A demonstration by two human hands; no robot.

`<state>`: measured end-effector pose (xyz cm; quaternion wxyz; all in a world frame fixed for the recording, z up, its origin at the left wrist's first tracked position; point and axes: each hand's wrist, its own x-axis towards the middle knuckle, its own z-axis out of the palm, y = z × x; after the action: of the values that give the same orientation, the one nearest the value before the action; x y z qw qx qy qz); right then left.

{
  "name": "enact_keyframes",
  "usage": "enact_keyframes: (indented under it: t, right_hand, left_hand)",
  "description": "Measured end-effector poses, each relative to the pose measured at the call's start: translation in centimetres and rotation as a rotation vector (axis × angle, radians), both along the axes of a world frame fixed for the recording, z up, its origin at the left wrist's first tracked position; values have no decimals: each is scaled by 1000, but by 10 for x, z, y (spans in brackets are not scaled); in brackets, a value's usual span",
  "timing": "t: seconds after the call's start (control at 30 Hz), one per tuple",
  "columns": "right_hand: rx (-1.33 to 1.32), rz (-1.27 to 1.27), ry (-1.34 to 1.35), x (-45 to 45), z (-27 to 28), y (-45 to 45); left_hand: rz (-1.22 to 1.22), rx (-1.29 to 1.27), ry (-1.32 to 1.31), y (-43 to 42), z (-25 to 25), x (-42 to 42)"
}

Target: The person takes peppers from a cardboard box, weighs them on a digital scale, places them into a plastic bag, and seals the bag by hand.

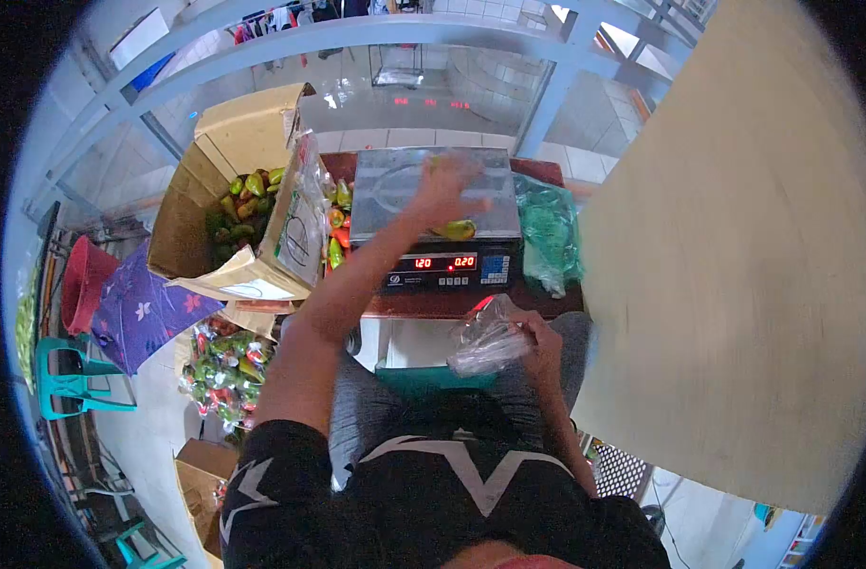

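Observation:
My left hand [447, 194], smeared by motion, is over the metal plate of a digital scale [376, 223]. A green pepper [455, 229] lies on the plate just below that hand, and something greenish shows faintly at its fingertips. Red digits glow on the scale's display [442, 263]. Closer to my lap, my right hand [539, 343] grips a clear plastic bag [490, 343] with something red inside near its top.
An open cardboard box [182, 213] of green and reddish peppers stands left of the scale. More peppers [338, 223] lie between them. Green plastic bags [549, 232] are at the right. Bagged peppers [224, 370] sit lower left. A pale board [727, 256] rises at right.

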<state>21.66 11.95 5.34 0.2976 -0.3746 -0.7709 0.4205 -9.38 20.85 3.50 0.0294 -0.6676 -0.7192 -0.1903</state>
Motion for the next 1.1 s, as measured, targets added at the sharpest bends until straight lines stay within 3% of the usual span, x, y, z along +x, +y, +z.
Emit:
enact_keyframes:
  t: [0.03,0.13,0.4,0.53,0.7,0.93,1.1]
  right_hand:
    - [9,1,32,-3,-1,-1]
    - [19,14,103,-10,0,1]
    - [-85,-13,-28,4,-7,12]
    - [14,-26,-16,0,-8,6]
    - [25,-6,103,-2,-6,4]
    - [29,-8,20,-1,-2,4]
    - [13,-16,71,-4,7,-3]
  left_hand:
    - [-183,1,95,-19,1,18]
    - [-258,-50,191,-45,-34,40]
    - [-223,48,312,-26,-60,31]
    - [-107,-15,393,-27,-58,31]
    - [-136,30,419,-28,-58,23]
    - [26,36,574,-12,-60,20]
    - [-7,181,190,-36,-31,33]
